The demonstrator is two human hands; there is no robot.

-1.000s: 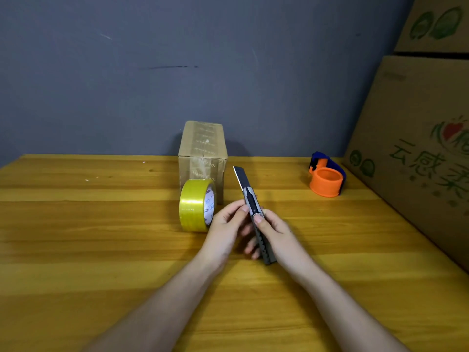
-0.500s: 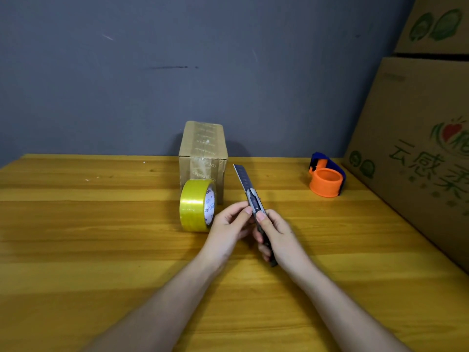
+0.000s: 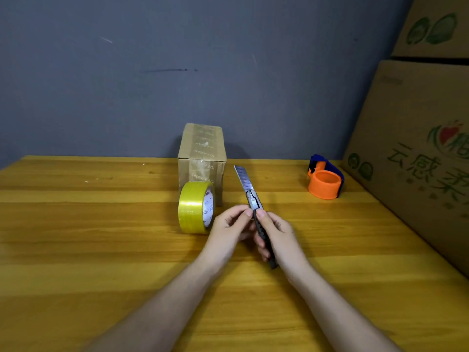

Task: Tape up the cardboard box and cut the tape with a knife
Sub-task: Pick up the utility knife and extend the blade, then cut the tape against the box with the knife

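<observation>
The box (image 3: 202, 158) stands upright at the back of the table (image 3: 76, 250), close to the wall, with clear tape already running over its top and down its front; it looks light and stiff-walled, so it is best steadied by a palm on top or gripped across its narrow sides while tape goes on. Just in front of it, seemingly touching, the tape roll (image 3: 195, 207) stands on edge; its film should be slick and thin, easiest taken by the loose end, which cannot be seen here. Right of both, the knife (image 3: 253, 209) is raised over the table, its long segmented blade fully out and pointing away. The right hand (image 3: 275, 235) is closed around the handle with the thumb up by the slider; the left hand (image 3: 229, 226) pinches the knife body just below the blade. An orange dispenser (image 3: 325, 182) sits well apart to the right, beside large cartons (image 3: 416, 153). Compared with a second ago, the right hand sits lower on the handle and the blade is tipped slightly more to the left.
</observation>
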